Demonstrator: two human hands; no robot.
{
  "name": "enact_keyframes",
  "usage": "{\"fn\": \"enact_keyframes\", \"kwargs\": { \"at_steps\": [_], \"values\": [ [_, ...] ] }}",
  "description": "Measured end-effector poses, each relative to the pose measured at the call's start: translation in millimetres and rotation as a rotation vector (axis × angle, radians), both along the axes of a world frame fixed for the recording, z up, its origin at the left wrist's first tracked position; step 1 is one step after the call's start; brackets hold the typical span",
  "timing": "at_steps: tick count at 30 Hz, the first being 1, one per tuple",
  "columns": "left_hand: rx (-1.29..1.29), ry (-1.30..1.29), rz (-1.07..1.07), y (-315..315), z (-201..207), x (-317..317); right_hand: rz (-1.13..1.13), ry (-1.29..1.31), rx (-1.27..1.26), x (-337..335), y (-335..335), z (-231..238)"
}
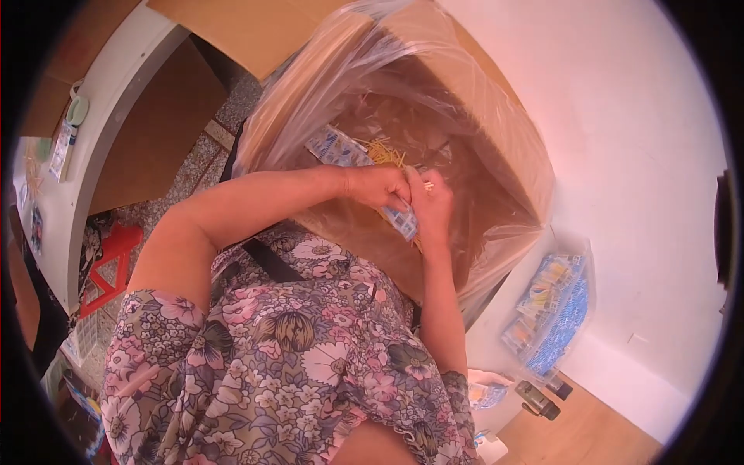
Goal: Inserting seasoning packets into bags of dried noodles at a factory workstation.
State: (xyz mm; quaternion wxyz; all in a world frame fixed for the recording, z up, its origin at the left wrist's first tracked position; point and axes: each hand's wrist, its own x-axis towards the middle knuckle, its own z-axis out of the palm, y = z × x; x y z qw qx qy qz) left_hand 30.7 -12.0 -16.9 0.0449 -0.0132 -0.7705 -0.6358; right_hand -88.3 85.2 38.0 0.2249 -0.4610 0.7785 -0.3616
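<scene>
My left hand (pixel 378 187) and my right hand (pixel 432 203) meet over an open cardboard box (pixel 500 116) lined with a clear plastic bag (pixel 310 93). Both have their fingers pinched together at a small blue-and-white plastic packet (pixel 403 222), which hangs below them; its top is hidden by the fingers. Just beyond my left wrist lies more blue-and-clear printed packaging (pixel 337 146); whether it joins the held packet I cannot tell. Thin yellow sticks (pixel 384 152) lie bunched beside it, partly behind my hands. A ring shows on my right hand.
On the right, a clear bag of blue packets (pixel 554 310) rests by the white wall (pixel 620 155). Below it sits a small dark metallic object (pixel 537 399). A white table edge (pixel 116 132) curves along the left, with a red plastic frame (pixel 112 263) beneath it.
</scene>
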Motion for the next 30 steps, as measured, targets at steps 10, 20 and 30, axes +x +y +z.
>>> {"fn": "enact_keyframes", "kwargs": {
  "at_steps": [10,20,30],
  "values": [
    [0.416,-0.156,0.177,-13.5,18.6,4.2,0.314,0.393,0.525,-15.7,60.9,-26.1],
    [0.421,0.054,0.287,-18.2,15.9,7.2,-0.22,-0.718,0.084,-13.4,25.8,70.1],
    [0.399,0.025,0.181,-18.5,23.2,7.6,-0.086,-0.507,-0.036,-26.4,0.0,49.5]
  ]
}}
